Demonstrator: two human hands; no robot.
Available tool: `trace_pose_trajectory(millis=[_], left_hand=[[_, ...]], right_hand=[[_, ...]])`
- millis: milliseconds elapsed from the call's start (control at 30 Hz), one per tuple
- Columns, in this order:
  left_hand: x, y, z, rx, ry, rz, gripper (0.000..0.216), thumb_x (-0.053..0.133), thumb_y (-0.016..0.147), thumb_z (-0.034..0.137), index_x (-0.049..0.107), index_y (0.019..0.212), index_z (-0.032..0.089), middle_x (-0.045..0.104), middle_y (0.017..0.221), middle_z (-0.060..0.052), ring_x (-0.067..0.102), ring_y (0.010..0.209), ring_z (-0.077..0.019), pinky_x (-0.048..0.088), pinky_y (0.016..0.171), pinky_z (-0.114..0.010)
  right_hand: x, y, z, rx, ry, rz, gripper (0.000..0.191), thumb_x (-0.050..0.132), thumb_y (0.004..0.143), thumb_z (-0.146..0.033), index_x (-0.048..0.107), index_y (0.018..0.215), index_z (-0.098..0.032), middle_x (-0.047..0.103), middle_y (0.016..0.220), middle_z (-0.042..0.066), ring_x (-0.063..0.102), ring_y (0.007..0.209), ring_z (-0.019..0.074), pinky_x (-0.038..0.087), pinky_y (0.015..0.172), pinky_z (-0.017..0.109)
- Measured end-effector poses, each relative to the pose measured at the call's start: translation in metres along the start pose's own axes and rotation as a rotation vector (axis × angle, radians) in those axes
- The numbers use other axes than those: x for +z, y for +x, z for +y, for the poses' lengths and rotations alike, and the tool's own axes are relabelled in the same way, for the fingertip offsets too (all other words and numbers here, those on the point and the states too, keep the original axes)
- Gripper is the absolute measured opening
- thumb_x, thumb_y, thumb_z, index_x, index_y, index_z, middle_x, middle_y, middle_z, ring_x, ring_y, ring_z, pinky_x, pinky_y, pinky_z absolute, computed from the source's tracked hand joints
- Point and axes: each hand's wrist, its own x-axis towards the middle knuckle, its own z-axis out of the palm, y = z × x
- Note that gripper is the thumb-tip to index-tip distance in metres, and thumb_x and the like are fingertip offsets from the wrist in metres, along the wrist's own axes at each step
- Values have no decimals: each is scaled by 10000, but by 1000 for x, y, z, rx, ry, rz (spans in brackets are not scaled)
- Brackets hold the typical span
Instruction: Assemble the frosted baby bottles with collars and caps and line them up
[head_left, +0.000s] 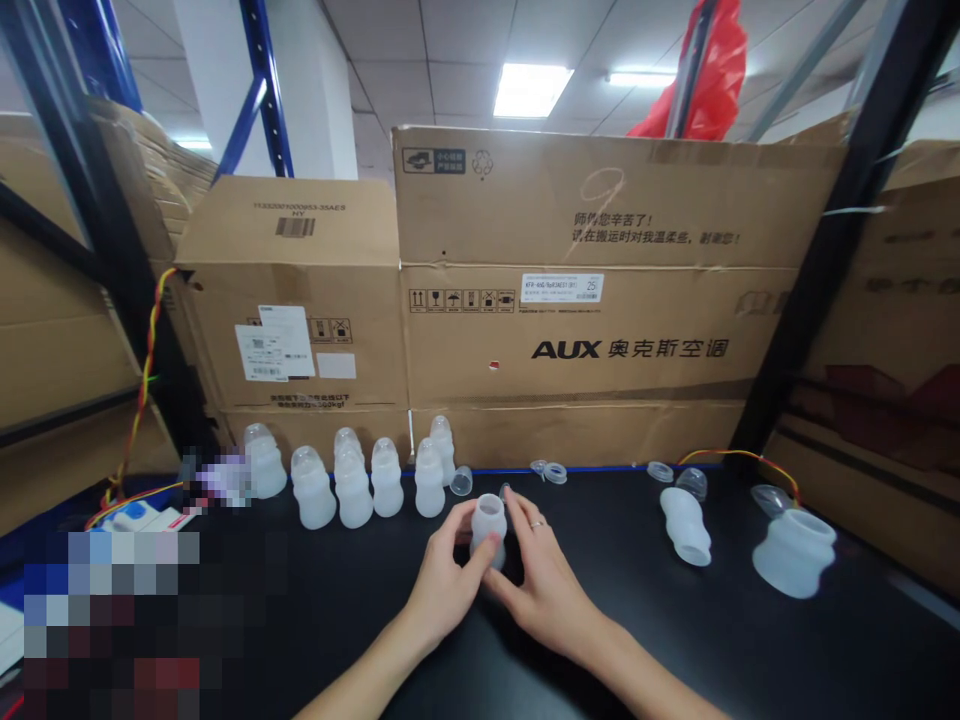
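Observation:
An uncapped, frosted white baby bottle stands upright between my two hands, its round mouth facing up. My left hand wraps its left side, with the thumb across the front. From the right, my right hand closes on the same bottle, thumb low and fingers along the far side; a ring is on one finger. A small clear piece shows at the right index fingertip; whether it is held or lies behind cannot be made out. Just beyond my left hand is a loose clear dome cap.
Several capped bottles stand at back left. An uncapped bottle lies at right, near a wider white bottle and clear caps. Clear rings lie at the back. Cardboard walls the black table.

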Motion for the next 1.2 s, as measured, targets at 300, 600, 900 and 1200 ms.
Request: trace_pose_trajectory(millis=[300, 600, 900, 1200], left_hand=[[-2, 9, -13, -11, 27, -30, 423, 715, 891, 435, 644, 1229, 192, 774, 1165, -102, 720, 1072, -271, 519, 968, -392], [-9, 9, -6, 79, 190, 44, 383, 764, 835, 384, 687, 1167, 209, 757, 1125, -76, 701, 1039, -270, 506, 956, -403], [-22, 4, 1, 219, 395, 62, 330, 787, 806, 315, 727, 1123, 243, 691, 1051, -46, 692, 948, -228, 534, 871, -343], [-30, 2, 8, 180, 289, -164, 341, 815, 770, 380, 800, 1057, 195, 714, 920, -67, 662, 819, -215, 515, 754, -308]], right_hand=[[86, -36, -51, -548, 15, -158, 298, 558, 1049, -441, 589, 1299, -282, 760, 1042, 11, 704, 890, 170, 553, 890, 246], [59, -26, -45, -668, 261, -307, 298, 557, 1063, -281, 523, 1358, -293, 751, 1224, 1, 619, 1256, 164, 447, 1097, 260], [-33, 14, -2, -164, 205, 154, 321, 746, 923, -309, 620, 1212, -252, 642, 1073, 54, 633, 952, 210, 529, 880, 332], [-24, 12, 14, -194, 336, -79, 312, 833, 859, -373, 695, 1103, -236, 606, 959, 27, 592, 820, 173, 530, 769, 297]])
